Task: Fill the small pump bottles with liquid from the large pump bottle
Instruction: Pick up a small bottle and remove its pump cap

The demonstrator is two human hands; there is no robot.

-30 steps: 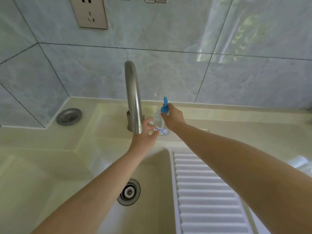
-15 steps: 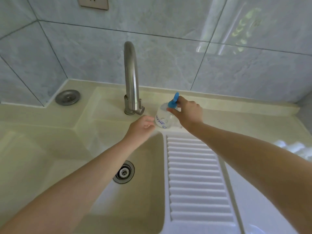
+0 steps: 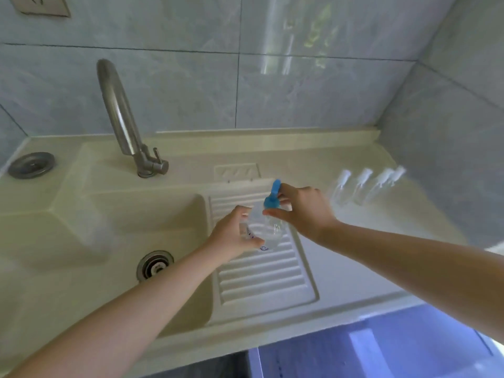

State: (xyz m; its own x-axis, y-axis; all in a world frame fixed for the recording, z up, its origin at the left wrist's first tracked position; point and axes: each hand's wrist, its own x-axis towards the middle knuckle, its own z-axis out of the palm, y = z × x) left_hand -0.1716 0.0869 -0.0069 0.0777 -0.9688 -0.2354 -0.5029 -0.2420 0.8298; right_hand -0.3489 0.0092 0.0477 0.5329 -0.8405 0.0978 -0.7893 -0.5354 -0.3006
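Observation:
The large pump bottle is clear with a blue pump head and hangs over the ribbed drainboard. My left hand wraps the bottle's body from the left. My right hand grips the blue pump head and neck from the right. Several small clear pump bottles with white tops stand in a row on the counter to the right, blurred, apart from both hands.
A steel tap rises at the back left over the sink basin with its drain. A round metal cover sits far left. The tiled wall corner closes the right side. The counter's front edge drops to a blue floor.
The large bottle has come from beside the tap toward me and to the right, over the drainboard. My left hand now holds its body. The view swung right, showing the small bottles.

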